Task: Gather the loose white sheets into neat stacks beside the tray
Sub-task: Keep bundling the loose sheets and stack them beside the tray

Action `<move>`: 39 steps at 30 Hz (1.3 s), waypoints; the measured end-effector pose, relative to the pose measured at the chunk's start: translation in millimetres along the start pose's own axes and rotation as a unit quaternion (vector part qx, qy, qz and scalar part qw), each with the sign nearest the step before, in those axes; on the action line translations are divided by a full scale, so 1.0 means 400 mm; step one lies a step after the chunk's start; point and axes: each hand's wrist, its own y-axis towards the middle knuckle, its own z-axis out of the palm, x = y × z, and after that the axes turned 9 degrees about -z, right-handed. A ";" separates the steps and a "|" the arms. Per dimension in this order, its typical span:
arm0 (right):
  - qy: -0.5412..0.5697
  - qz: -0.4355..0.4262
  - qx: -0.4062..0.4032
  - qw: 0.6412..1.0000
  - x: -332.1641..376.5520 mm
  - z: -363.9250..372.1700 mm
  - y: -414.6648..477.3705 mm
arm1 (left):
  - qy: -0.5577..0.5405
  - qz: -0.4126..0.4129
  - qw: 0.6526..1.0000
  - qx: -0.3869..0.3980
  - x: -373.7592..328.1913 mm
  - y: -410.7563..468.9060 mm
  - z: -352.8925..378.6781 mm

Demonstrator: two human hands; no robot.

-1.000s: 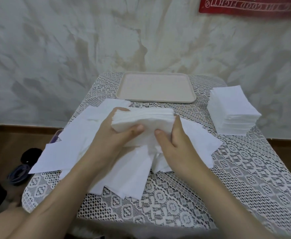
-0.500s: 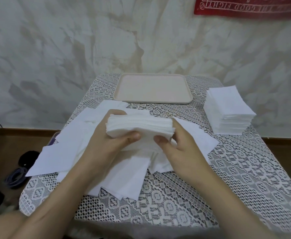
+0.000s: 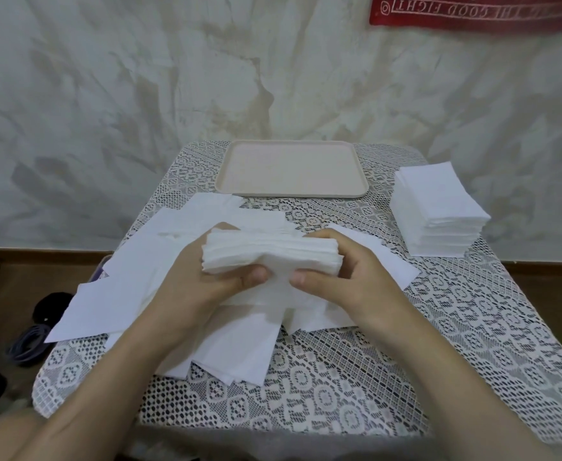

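Note:
A thick bundle of white sheets [image 3: 273,254] is held just above the middle of the table. My left hand [image 3: 203,281] grips its left end with the thumb underneath at the front. My right hand [image 3: 342,277] grips its right end the same way. Beneath and around the bundle, several loose white sheets [image 3: 113,294] lie fanned out over the left and centre of the lace tablecloth. A beige tray [image 3: 291,191] sits at the far edge. A neat tall stack of sheets [image 3: 436,207] stands to the tray's right.
The small table wears a white lace cloth [image 3: 456,344] and stands against a mottled wall. Loose sheets overhang its left edge. On the floor to the left lie dark cables [image 3: 26,344] and a black object [image 3: 51,304].
The bundle has tipped from nearly upright on edge to lying flatter between both hands, which stay on its ends. The view shifted slightly.

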 end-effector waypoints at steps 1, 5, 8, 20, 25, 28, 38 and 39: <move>-0.010 0.000 0.007 1.000 0.001 0.002 0.000 | 0.001 0.003 1.000 0.001 -0.001 -0.001 0.004; -0.073 -0.017 -0.011 0.997 0.009 0.009 0.008 | 0.038 0.046 0.998 -0.008 -0.015 0.004 0.016; -0.099 -0.048 -0.044 0.993 0.006 0.003 0.025 | 0.032 0.063 0.996 -0.045 -0.032 0.022 0.014; -0.169 0.009 -0.061 0.984 -0.031 -0.009 0.025 | -0.010 0.003 1.000 -0.023 -0.021 0.041 0.029; -0.126 -0.014 -0.125 0.984 -0.018 -0.001 0.017 | -0.079 -0.037 0.995 -0.037 0.000 0.030 0.024; -0.065 0.025 -0.137 0.988 -0.004 0.005 0.007 | -0.112 -0.057 0.990 -0.063 -0.003 0.022 0.039; -0.149 0.095 0.002 0.984 0.024 0.022 -0.042 | 0.058 -0.042 0.997 0.005 -0.034 -0.011 0.044; -0.167 0.092 -0.008 0.982 0.019 0.028 -0.047 | 0.048 -0.044 0.998 -0.012 -0.028 -0.012 0.054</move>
